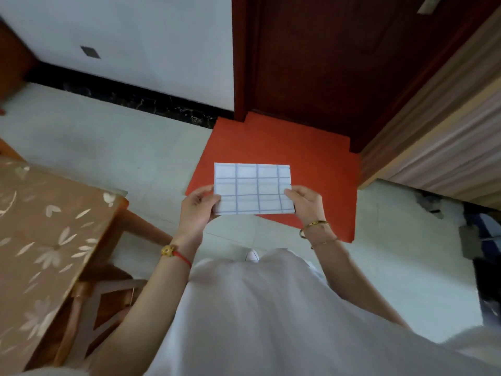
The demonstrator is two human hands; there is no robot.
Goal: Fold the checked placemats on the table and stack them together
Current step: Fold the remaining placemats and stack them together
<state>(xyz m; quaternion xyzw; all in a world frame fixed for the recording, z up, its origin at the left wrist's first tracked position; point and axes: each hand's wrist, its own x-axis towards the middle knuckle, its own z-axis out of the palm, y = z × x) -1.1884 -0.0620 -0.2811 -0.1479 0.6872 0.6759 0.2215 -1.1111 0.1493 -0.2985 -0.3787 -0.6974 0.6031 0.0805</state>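
The counter (40, 226) with its brown flowered cover lies off to our left, and a red floor mat (311, 158) spreads before the dark door (325, 63). Over that mat we hold the checked placemat (253, 189) in the air, seemingly folded, our left grip (198, 207) and right grip (306, 202) each pinching a lower corner.

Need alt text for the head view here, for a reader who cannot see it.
A person, seen from above, holds a folded checked placemat in the air, left hand and right hand each pinching a side. Below lies a red floor mat before a dark wooden door; a table with a brown flowered cloth stands at left.
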